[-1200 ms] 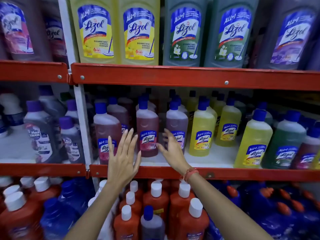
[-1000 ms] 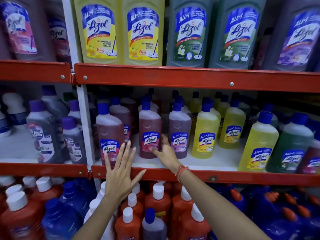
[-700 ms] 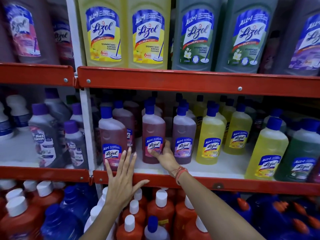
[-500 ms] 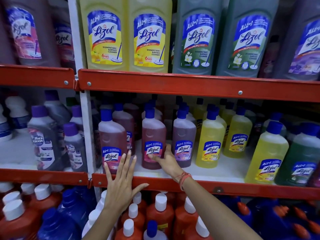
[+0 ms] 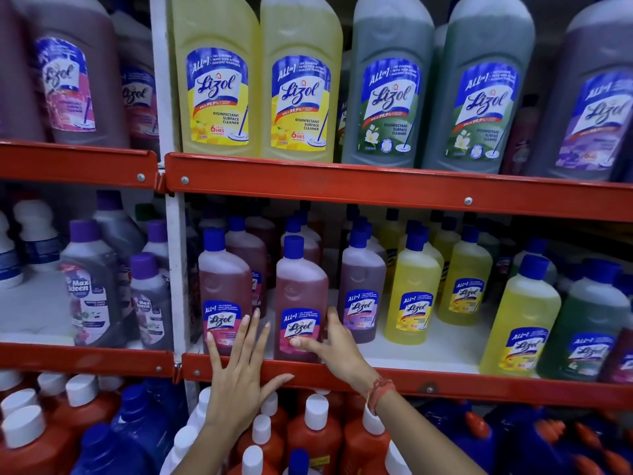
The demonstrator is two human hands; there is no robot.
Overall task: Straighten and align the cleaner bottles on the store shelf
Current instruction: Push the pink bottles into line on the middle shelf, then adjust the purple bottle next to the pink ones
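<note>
A: Right hand (image 5: 337,344) is wrapped round the base of the middle pink bottle (image 5: 300,299) on the middle shelf (image 5: 445,353), thumb across the label, fingers behind. Bottle stands upright at the near edge, right behind the red lip (image 5: 342,373).

B: Left hand (image 5: 239,365)?

A: Flat and spread, holding nothing. Palm lies over the red lip, fingertips up against the label of the left pink bottle (image 5: 224,289).

B: Risks?

A: Main one: the grip is low and the bottle is tall. Push or twist from the base and the top can lag, so it tips. It sits at the very edge, so a forward tip would clear the lip and drop onto the white-capped orange bottles (image 5: 315,430) on the shelf below.

B: And backward?

A: Pink bottles stand close behind it. A shove back would knock that row, domino style.

B: Sideways?

A: The purple bottle (image 5: 363,286) is just beside on the right, near the hand's knuckles. Sliding right bumps it and spoils its facing. The left pink bottle is near too, small gap between.

B: Anything else?

A: The row right of it sits further back: purple and yellow bottle (image 5: 412,293) are well behind the lip. Front line isn't even yet, so I'd judge more bottles are left to pull forward.
</note>
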